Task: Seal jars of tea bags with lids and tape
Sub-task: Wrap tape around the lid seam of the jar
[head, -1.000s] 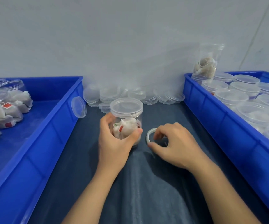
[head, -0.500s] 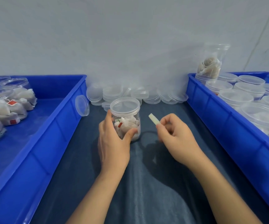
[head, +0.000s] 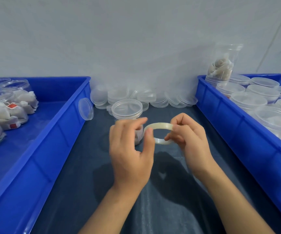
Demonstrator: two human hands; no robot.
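A thin roll of clear tape (head: 160,132) is held up above the dark mat between both hands. My right hand (head: 190,141) pinches its right side with thumb and fingers. My left hand (head: 131,149) pinches its left edge between thumb and forefinger. Just behind my left hand stands a clear jar of tea bags (head: 128,114) with its lid on, mostly hidden by that hand.
A pile of loose clear lids (head: 146,98) lies against the back wall. The left blue bin (head: 55,132) holds open jars of tea bags (head: 6,108). The right blue bin (head: 237,125) holds several lidded jars (head: 251,100). One lid (head: 85,110) leans on the left bin.
My left hand has let go of the jar and come to the tape roll. My right hand has lifted the roll from the mat and turned it flat-on between both hands.
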